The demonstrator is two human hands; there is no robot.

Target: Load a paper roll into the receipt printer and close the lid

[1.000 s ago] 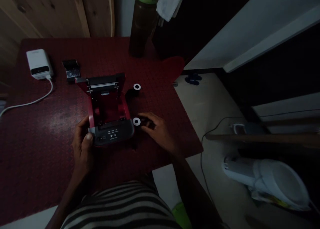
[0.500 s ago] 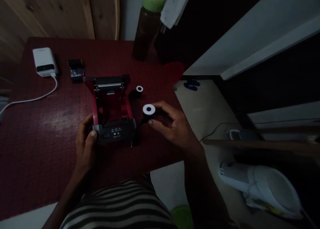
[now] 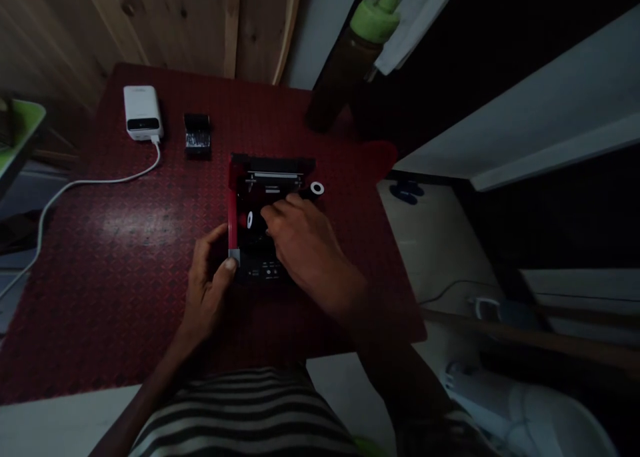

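Observation:
A small red and black printer stands on the table with its lid raised and its button panel facing me. My left hand is closed around its left front corner, thumb on the top edge. Inside the bay, near the left wall, is a dark roll with a white end ring. My right hand reaches in over the right side, fingers closed on this roll; the fingertips are partly hidden. Another dark roll with a white end lies just beyond my right hand, partly covered by it.
A white power bank with a white cable sits at the back left. Beside it lies a black strip. A dark bottle with a green lid stands at the back right of the red table.
My right hand has carried the roll leftward from beside the printer into its open bay. My left hand keeps its hold on the printer's corner. The whole view has shifted.

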